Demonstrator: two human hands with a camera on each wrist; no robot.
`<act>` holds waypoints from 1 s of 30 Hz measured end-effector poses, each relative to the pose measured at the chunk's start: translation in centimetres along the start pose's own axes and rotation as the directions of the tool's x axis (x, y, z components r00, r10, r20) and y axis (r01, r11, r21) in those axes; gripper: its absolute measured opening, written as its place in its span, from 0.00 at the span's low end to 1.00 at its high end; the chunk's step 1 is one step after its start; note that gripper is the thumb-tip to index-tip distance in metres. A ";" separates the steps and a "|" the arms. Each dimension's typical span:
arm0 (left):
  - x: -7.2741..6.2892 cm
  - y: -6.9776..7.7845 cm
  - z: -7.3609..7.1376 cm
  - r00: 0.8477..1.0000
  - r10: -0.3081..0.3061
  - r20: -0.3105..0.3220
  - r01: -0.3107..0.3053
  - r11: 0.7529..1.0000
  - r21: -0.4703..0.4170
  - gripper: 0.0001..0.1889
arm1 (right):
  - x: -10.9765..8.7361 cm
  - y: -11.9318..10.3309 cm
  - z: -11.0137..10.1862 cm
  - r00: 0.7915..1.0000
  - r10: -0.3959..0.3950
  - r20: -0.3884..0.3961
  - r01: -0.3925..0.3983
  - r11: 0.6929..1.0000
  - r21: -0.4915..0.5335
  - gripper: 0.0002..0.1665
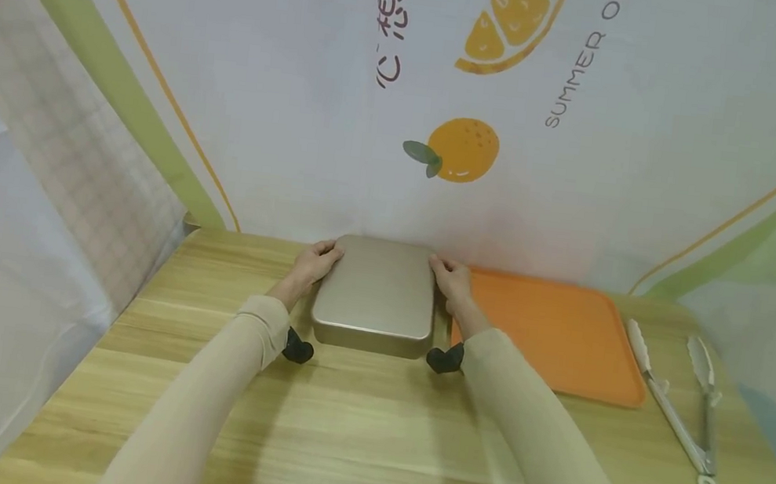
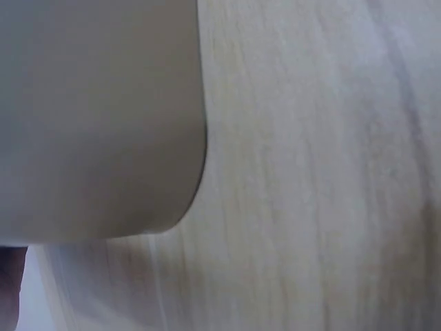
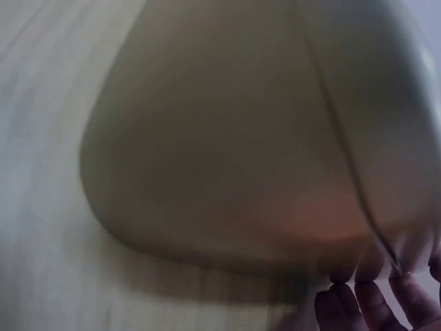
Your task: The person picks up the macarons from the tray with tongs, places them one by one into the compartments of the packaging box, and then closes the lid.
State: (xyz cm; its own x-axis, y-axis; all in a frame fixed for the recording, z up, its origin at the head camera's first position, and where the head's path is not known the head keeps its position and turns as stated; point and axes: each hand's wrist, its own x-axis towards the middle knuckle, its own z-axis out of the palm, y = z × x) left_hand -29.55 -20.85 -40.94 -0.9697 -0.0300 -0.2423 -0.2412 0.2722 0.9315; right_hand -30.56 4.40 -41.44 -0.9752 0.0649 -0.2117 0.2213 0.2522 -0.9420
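A rectangular, champagne-coloured metal box (image 1: pixel 377 288) with rounded corners is at the back of the wooden table, between both hands. My left hand (image 1: pixel 315 263) grips its left side near the far corner, the thumb at the top edge. On the opposite side, my right hand (image 1: pixel 452 280) holds it near the far right corner. The left wrist view shows a rounded corner of the box (image 2: pixel 103 124), with only a sliver of hand below. Fingertips (image 3: pixel 372 307) touch the box (image 3: pixel 207 152) beside a seam in the right wrist view. Its inside is hidden.
An orange tray (image 1: pixel 549 334) lies right of the box, close beside the right hand. Metal tongs (image 1: pixel 678 414) with white tips lie spread beyond it, near the table's right side. A printed cloth (image 1: pixel 303 107) hangs behind the wooden table (image 1: pixel 354 428).
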 end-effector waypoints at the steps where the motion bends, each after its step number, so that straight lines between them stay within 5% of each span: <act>1: 0.0 0.0 0.1 1.000 0.004 -0.009 -0.004 1.000 -0.003 0.29 | 0.2 0.1 0.0 1.000 0.000 -0.006 0.000 1.000 -0.004 0.29; 17: 0.1 0.5 0.6 0.989 -0.049 -0.140 0.044 0.998 -0.036 0.24 | 0.6 -0.1 0.4 0.997 0.073 -0.027 -0.070 0.995 0.075 0.29; 24: 0.2 0.5 0.9 0.983 0.053 -0.176 -0.048 0.998 0.034 0.24 | 0.8 0.0 0.3 0.999 0.013 -0.051 -0.009 0.997 0.073 0.27; 30: 0.3 0.2 0.7 0.986 0.039 -0.159 -0.031 0.998 0.049 0.27 | 0.4 0.4 0.2 1.000 0.018 -0.021 -0.017 0.998 0.064 0.32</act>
State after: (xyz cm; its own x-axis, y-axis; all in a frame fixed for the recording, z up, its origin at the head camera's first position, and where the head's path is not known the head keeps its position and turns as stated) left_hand -29.84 -20.09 -41.06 -0.9720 -0.1722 -0.1596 -0.2085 0.3202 0.9241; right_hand -30.91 4.32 -41.92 -0.9706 0.0901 -0.2233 0.2368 0.1887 -0.9531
